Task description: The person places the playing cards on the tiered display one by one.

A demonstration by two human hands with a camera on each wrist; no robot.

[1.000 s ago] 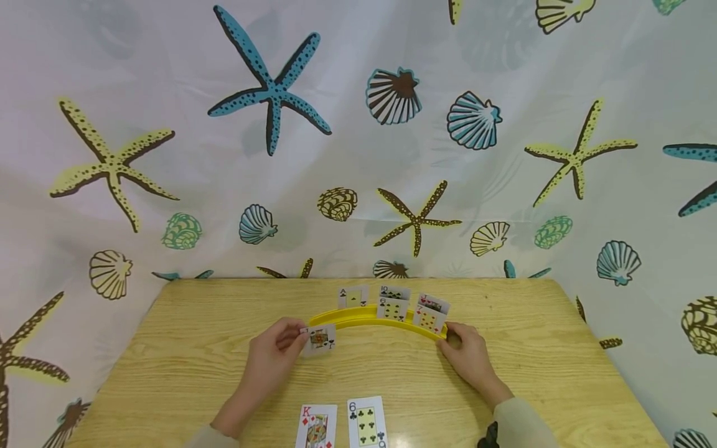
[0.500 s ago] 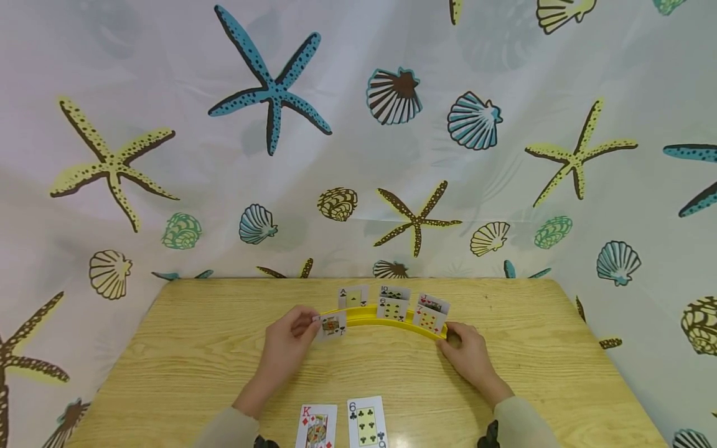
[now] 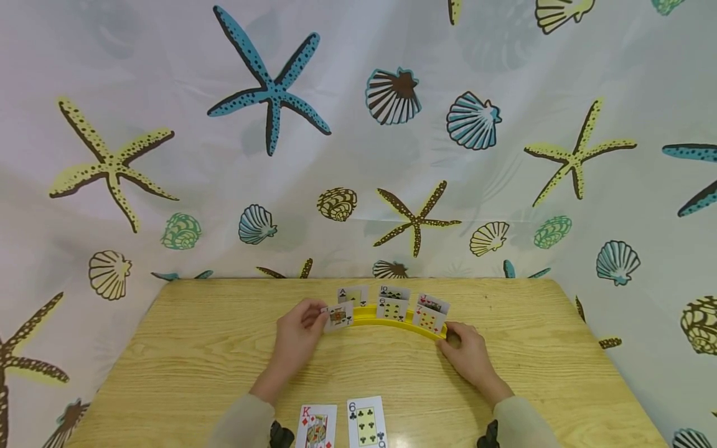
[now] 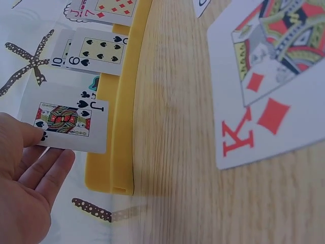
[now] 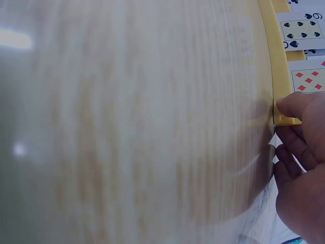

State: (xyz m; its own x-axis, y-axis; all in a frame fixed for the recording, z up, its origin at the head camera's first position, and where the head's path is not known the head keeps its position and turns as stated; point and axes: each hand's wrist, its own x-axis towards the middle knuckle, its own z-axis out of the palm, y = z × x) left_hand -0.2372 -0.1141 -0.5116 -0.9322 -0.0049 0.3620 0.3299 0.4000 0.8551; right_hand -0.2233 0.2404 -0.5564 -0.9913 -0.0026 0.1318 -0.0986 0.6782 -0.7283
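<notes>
My left hand (image 3: 298,330) pinches a jack of spades (image 3: 338,317) by its left edge, thumb in front. This card stands at the left part of a curved yellow card holder (image 4: 127,96), overlapping its groove in the left wrist view. Behind it an ace of clubs (image 3: 355,295) stands in the holder. With thumb and fingers, my right hand (image 3: 470,353) grips the holder's right end. Between the hands a six of spades (image 3: 390,309) stands before a ten (image 3: 394,290), and a seven of diamonds (image 3: 428,320) before a red jack (image 3: 434,302).
A king of diamonds (image 3: 317,426) and a six of clubs (image 3: 366,423) lie face up near the front of the wooden table (image 3: 196,361). Behind the table hangs a cloth (image 3: 347,155) printed with starfish and shells.
My left hand has carried the jack of spades right and away from me, from in front of the holder's left end to over it. The right hand has stayed in place.
</notes>
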